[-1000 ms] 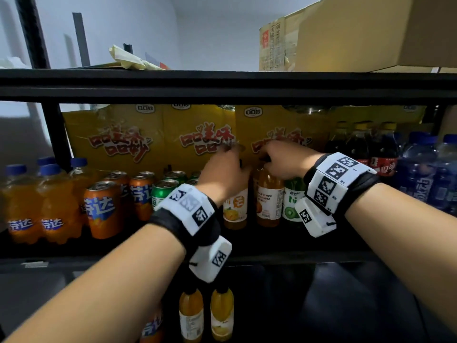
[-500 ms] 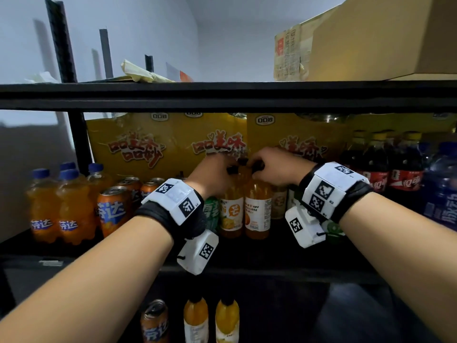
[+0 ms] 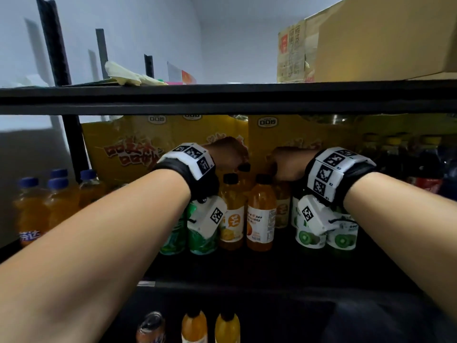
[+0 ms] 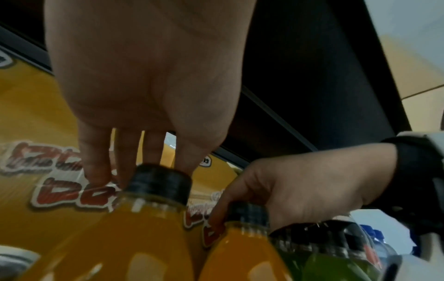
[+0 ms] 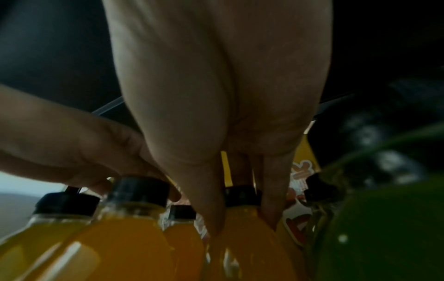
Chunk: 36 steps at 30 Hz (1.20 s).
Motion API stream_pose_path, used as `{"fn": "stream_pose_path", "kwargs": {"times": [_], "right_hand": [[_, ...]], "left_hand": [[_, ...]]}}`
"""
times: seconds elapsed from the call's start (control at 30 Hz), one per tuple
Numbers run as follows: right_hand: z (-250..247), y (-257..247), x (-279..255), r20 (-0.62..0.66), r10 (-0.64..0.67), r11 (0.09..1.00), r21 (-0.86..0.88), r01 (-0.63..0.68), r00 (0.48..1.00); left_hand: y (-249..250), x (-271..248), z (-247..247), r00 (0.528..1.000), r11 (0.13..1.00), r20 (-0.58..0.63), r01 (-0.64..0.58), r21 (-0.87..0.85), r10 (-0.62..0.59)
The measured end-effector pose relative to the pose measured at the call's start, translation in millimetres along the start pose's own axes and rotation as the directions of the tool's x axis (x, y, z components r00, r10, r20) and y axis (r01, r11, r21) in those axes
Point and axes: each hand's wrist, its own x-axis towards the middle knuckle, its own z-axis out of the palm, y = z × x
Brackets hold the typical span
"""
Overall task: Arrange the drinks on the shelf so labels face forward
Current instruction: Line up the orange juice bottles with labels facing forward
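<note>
Orange juice bottles stand upright mid-shelf, long axes vertical, directly under both grips. Left hand pinches one black cap from above; right hand pinches the neighbouring bottle's cap, just right, equally near.

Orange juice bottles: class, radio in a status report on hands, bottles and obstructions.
Left hand pinching one orange juice bottle's black cap. Right hand pinching the neighbouring bottle's cap. Front right juice bottle shows small print. Upper shelf close overhead.
</note>
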Motion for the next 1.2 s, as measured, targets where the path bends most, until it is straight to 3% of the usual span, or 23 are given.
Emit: {"fn": "stream_pose_path", "kwargs": {"times": [0.1, 0.2, 0.47, 0.6, 1.2], "right_hand": [[4, 3, 3, -0.069, -0.009, 0.998, 0.057, 0.013, 0.998], [5, 6, 7, -0.108, 0.002, 0.990, 0.140, 0.013, 0.994], [14, 13, 24, -0.191, -0.028, 0.952, 0.294, 0.085, 0.981], [17, 12, 31, -0.206, -0.040, 0.927, 0.356, 0.113, 0.978], [27, -12, 28, -0.241, -0.013, 0.769, 0.618, 0.164, 0.971]], "left_hand": [[2, 14, 7, 0.989, 0.994, 0.145, -0.026, 0.102, 0.011], [0, 23, 14, 0.977, 0.990, 0.210, -0.057, 0.127, 0.029], [-10, 28, 14, 0.994, 0.973, 0.038, -0.104, 0.206, 0.099], [-18, 26, 9, 0.996, 0.987, -0.040, -0.076, 0.143, 0.083], [-13, 7, 18, 0.999, 0.997, -0.036, -0.024, 0.069, 0.027]]}}
